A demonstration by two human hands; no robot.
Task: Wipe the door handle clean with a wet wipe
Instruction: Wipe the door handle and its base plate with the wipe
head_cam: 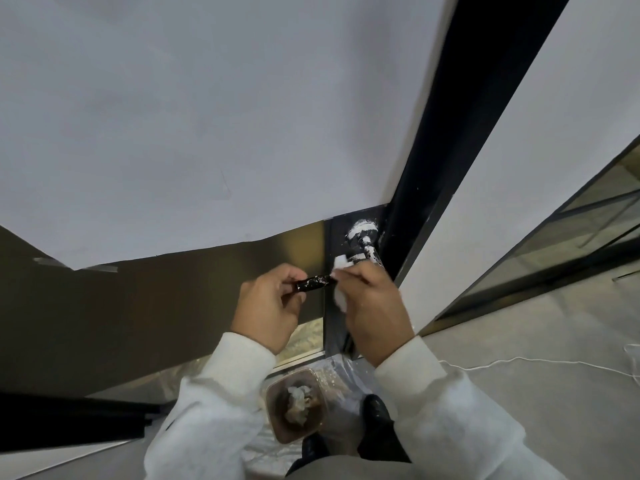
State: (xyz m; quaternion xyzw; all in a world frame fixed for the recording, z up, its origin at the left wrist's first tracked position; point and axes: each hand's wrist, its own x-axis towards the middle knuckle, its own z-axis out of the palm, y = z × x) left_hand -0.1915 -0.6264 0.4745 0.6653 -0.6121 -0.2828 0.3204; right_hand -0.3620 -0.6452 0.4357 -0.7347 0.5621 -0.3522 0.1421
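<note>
**Both hands on a smeared door handle**

The right hand (372,306) pinches a white wet wipe (341,292) against the black door handle (315,283), fingers curled round the bunched wipe. The left hand (272,306) grips the handle's free end to the left, thumb and fingers closed on it. The lever shows white smears; more white residue covers its round base (362,233) on the dark lock plate (334,244) just beyond. The door (173,116) is white above and olive-brown below, with a black frame (450,133) on the right. Near the person's black shoes (375,415), a brown container (294,405) holding crumpled wipes stands on plastic sheeting (341,382) over a grey floor (536,323).
</note>
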